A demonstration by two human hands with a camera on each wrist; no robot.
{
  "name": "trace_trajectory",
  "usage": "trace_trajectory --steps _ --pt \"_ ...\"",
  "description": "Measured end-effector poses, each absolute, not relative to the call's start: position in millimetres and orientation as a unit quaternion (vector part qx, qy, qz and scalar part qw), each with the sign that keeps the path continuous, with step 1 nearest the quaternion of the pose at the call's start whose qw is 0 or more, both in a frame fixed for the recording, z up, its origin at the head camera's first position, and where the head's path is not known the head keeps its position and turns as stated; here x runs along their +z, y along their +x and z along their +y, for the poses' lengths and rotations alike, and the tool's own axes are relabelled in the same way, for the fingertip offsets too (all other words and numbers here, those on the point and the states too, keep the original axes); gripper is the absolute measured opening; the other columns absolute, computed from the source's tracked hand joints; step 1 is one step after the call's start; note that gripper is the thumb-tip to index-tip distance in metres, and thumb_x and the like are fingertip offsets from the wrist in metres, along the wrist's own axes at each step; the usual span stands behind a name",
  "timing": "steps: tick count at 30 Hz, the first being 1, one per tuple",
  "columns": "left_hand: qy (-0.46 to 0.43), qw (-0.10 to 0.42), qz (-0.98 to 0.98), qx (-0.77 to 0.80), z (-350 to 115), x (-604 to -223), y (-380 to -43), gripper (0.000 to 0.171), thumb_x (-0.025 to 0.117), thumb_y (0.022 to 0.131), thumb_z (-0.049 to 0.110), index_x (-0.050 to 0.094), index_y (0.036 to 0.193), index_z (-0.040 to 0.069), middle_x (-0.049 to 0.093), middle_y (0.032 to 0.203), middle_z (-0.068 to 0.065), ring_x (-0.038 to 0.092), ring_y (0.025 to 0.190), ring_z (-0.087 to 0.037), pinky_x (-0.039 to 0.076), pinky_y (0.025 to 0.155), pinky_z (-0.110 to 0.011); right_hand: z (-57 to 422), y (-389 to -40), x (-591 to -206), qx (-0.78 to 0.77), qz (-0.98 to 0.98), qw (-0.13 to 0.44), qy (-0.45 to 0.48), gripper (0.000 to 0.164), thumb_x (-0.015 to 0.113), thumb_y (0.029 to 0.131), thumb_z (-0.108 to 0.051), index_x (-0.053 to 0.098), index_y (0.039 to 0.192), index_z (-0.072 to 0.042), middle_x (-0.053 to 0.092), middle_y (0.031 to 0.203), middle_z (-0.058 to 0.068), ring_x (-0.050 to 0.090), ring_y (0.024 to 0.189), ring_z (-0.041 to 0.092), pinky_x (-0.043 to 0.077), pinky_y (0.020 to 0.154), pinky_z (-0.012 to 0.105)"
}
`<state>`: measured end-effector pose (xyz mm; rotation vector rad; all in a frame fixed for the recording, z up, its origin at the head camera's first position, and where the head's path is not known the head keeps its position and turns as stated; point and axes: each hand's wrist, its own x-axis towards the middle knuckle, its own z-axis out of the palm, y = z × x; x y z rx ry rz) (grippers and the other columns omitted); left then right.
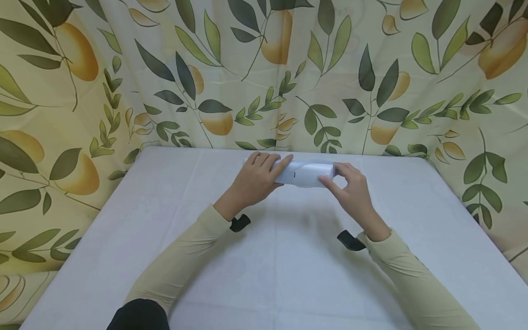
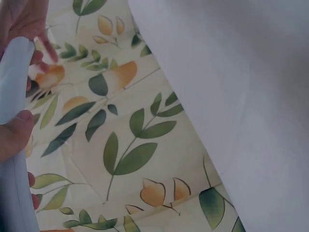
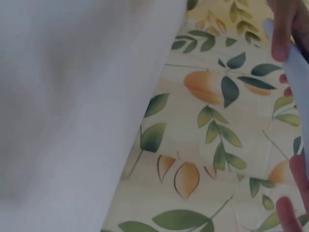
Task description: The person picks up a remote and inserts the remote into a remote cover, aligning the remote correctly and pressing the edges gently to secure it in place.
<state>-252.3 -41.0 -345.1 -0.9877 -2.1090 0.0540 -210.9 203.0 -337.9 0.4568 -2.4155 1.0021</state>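
A white, glossy, rolled-looking thing (image 1: pixel 307 173) with a small black mark on its side is held level above the far part of the table. Its exact kind is unclear. My left hand (image 1: pixel 258 176) grips its left part, the thumb (image 2: pixel 18 133) lying along the near face in the left wrist view. With thumb and fingers, my right hand (image 1: pixel 352 190) holds the right end. Only fingers (image 3: pixel 287 215) of that hand show at the edge of the right wrist view. The left hand covers the thing's left end.
A white cloth (image 1: pixel 264 266) covers the table, its far edge just behind the hands. Behind and at both sides hangs a curtain (image 1: pixel 247 82) printed with leaves and fruit. Dark wrist straps (image 1: pixel 350 240) stick out below the sleeves.
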Motion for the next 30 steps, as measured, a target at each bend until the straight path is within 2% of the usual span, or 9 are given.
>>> trace_trajectory --steps 3,7,10,13,16,21,24,27,30 --pt "-0.391 0.373 -0.841 0.013 -42.2 -342.6 -251.0 0.058 0.067 0.084 0.040 0.050 0.134 0.015 0.061 0.114 -0.007 0.059 0.104 -0.024 0.045 0.090 -0.038 206.6 -211.6 -336.5 0.329 -0.892 0.237 0.200 0.060 0.075 0.077 -0.011 0.049 0.130 -0.001 0.062 0.114 0.026 0.059 0.103 0.041 0.042 0.090 0.057" --pt "-0.396 0.337 -0.854 0.008 -45.5 -339.8 -249.4 0.059 0.064 0.086 0.042 0.048 0.136 0.015 0.059 0.117 -0.007 0.057 0.107 -0.024 0.045 0.093 -0.039 213.7 -213.8 -336.7 0.228 -0.889 0.280 0.280 0.067 0.079 0.074 -0.026 0.051 0.131 -0.005 0.063 0.112 0.021 0.056 0.105 0.037 0.043 0.088 0.054" --pt "-0.400 0.313 -0.861 0.008 -47.5 -339.8 -249.2 0.059 0.065 0.085 0.042 0.048 0.135 0.015 0.059 0.118 -0.006 0.056 0.108 -0.023 0.044 0.093 -0.038 218.3 -216.6 -337.5 0.146 -0.869 0.332 0.335 0.061 0.067 0.081 -0.048 0.059 0.122 -0.004 0.064 0.108 0.019 0.057 0.102 0.036 0.044 0.086 0.053" --pt "-0.406 0.293 -0.866 0.013 -48.9 -340.8 -248.7 0.059 0.064 0.085 0.044 0.047 0.135 0.016 0.059 0.118 -0.005 0.056 0.109 -0.022 0.044 0.094 -0.038 220.6 -219.1 -337.9 0.066 -0.850 0.369 0.369 0.064 0.050 0.087 -0.059 0.061 0.116 -0.003 0.063 0.105 0.018 0.059 0.097 0.036 0.046 0.085 0.053" --pt "-0.413 0.277 -0.867 0.017 -49.9 -342.2 -247.9 0.059 0.064 0.085 0.044 0.047 0.134 0.016 0.060 0.117 -0.005 0.057 0.108 -0.022 0.044 0.094 -0.037 220.8 -220.7 -337.1 -0.009 -0.836 0.383 0.392 0.061 0.053 0.087 -0.056 0.062 0.109 0.000 0.063 0.098 0.018 0.060 0.091 0.035 0.047 0.083 0.053" --pt "-0.426 0.259 -0.866 0.017 -50.3 -342.7 -246.3 0.059 0.064 0.085 0.045 0.047 0.134 0.016 0.060 0.117 -0.004 0.057 0.107 -0.022 0.044 0.094 -0.037 218.4 -220.2 -335.0 -0.066 -0.837 0.363 0.404 0.065 0.077 0.065 -0.049 0.060 0.101 0.002 0.066 0.088 0.015 0.061 0.084 0.033 0.046 0.083 0.056" --pt "-0.433 0.252 -0.865 0.017 -49.9 -343.0 -246.4 0.059 0.063 0.086 0.045 0.047 0.136 0.016 0.060 0.118 -0.004 0.057 0.108 -0.023 0.043 0.095 -0.038 217.3 -219.3 -334.4 -0.065 -0.841 0.354 0.403 0.068 0.083 0.058 -0.048 0.060 0.097 0.003 0.065 0.083 0.014 0.060 0.080 0.032 0.046 0.082 0.056" --pt "-0.434 0.261 -0.862 0.008 -49.3 -341.4 -246.3 0.060 0.065 0.085 0.043 0.047 0.136 0.017 0.060 0.119 -0.004 0.057 0.110 -0.022 0.042 0.098 -0.040 217.4 -218.5 -335.1 -0.050 -0.837 0.364 0.405 0.064 0.080 0.060 -0.047 0.061 0.094 0.004 0.066 0.081 0.016 0.060 0.078 0.032 0.046 0.082 0.056" --pt "-0.424 0.308 -0.852 -0.009 -47.9 -338.2 -244.7 0.058 0.068 0.084 0.039 0.048 0.135 0.018 0.058 0.122 -0.005 0.054 0.115 -0.023 0.038 0.103 -0.043 218.5 -218.4 -336.7 -0.034 -0.824 0.398 0.401 0.057 0.065 0.076 -0.049 0.062 0.092 0.005 0.066 0.079 0.018 0.060 0.075 0.033 0.046 0.080 0.058"
